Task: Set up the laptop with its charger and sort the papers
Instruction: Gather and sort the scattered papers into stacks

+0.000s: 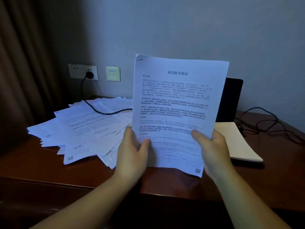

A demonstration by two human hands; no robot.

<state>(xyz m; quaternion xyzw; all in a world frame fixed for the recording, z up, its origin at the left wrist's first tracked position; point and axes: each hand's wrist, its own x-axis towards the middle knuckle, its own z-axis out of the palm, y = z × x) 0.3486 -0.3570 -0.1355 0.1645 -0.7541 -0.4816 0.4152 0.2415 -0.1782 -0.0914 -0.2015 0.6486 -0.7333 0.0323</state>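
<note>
In the head view, a printed document (178, 103) is held upright above the front edge of the counter (181, 180) by both hands. The left hand (132, 152) is closed on its lower left edge, with the thumb laid across the front of the page and the fingers hidden behind it. The right hand (212, 149) is closed on the lower right edge in the same way, its thumb pressed on the printed face. A bold title is printed at the top of the page, dense text fills the middle, a table sits near the bottom, and a small square code is seen in the lower right corner. Whether one sheet or several are held cannot be told.

To the left, a loose spread of papers (82, 129) is fanned over the dark wooden counter, the sheets overlapping at different angles. A black charger cable (105, 112) is laid across the top of this spread; its plug (89, 74) is seated in the wall socket (83, 71) above the counter. Just to the right of the socket, a second wall plate (113, 74) is mounted.

Behind the held document, the dark laptop screen (231, 100) stands upright, most of it hidden by the page. A neat stack of pale sheets (237, 142) lies on the counter to the right, beside the right hand. Further right, thin black wires (262, 119) are trailed over the counter surface near the wall.
</note>
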